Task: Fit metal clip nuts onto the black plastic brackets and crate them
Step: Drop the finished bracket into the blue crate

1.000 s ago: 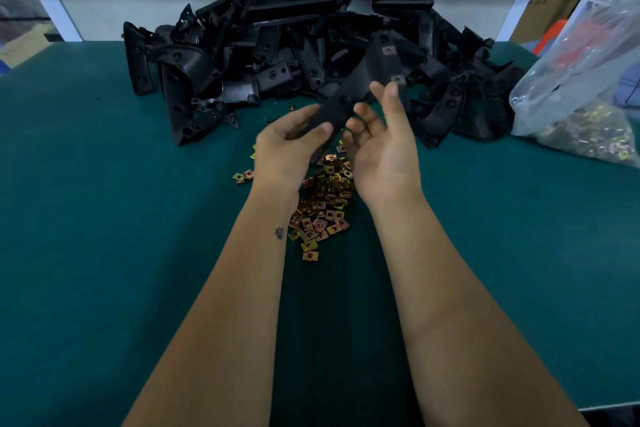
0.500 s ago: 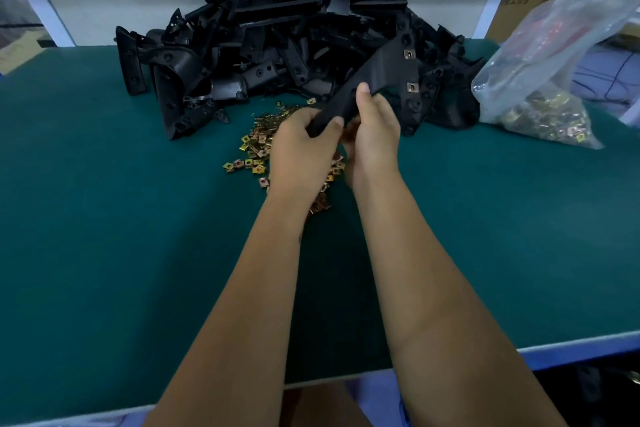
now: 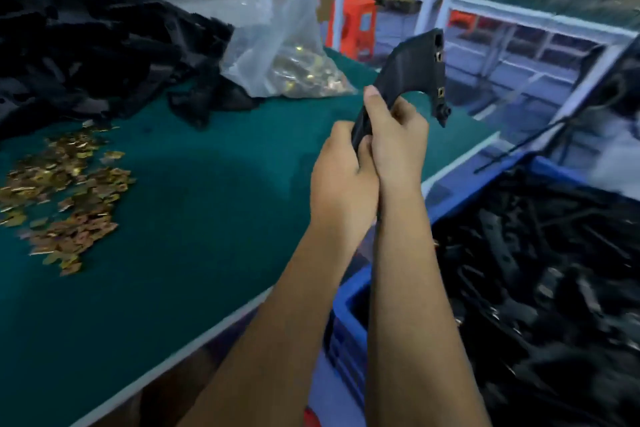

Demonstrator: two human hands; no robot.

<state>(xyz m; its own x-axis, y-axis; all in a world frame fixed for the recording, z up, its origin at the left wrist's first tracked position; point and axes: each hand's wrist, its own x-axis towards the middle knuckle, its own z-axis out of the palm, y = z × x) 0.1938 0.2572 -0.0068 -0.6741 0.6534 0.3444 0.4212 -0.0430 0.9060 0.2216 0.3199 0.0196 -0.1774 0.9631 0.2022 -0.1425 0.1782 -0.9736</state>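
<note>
Both the left hand (image 3: 341,177) and the right hand (image 3: 398,135) are curling their fingers around the lower stem of a black bracket (image 3: 415,69), holding it above the green surface (image 3: 207,191) edge. Loose clip nuts (image 3: 65,194) are lying far left; a blue crate (image 3: 349,305), seemingly full of blurred brackets, is sitting right.

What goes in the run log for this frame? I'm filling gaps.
stage: crating | left hand and right hand: grip one bracket, clip nuts fitted | position: over table edge | blue crate: right, holds brackets

Single head-worn view, close, angled down and rightward over the table edge (image 3: 460,159)
</note>
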